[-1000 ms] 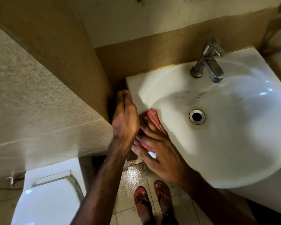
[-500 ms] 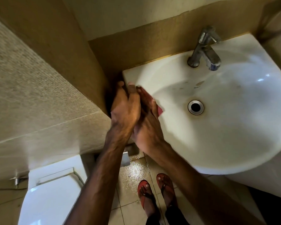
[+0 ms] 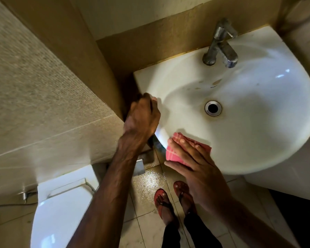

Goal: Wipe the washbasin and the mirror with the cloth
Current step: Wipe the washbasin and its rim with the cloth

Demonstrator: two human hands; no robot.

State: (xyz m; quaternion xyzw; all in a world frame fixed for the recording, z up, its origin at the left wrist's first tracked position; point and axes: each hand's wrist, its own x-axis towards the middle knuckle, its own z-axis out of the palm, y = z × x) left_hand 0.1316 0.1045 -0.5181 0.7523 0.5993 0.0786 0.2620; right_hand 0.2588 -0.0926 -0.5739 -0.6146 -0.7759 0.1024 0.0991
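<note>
The white washbasin (image 3: 249, 133) fills the right half of the view, with a chrome tap (image 3: 220, 45) at its back and a round drain (image 3: 213, 108) in the bowl. A red checked cloth (image 3: 172, 153) lies over the basin's near left rim. My right hand (image 3: 195, 167) presses on it with straight fingers. My left hand (image 3: 141, 120) grips the basin's left edge, fingers curled over the rim by the wall. No mirror is in view.
A tiled wall (image 3: 43, 104) closes in on the left. A white toilet (image 3: 61, 212) stands at the lower left. My feet in red sandals (image 3: 172, 199) stand on the wet tiled floor below the basin. Small brown stains mark the bowl near the tap.
My right hand has slid with the cloth from the basin's left back rim, beside my left hand, down to the near left rim. My left hand stays on the left edge.
</note>
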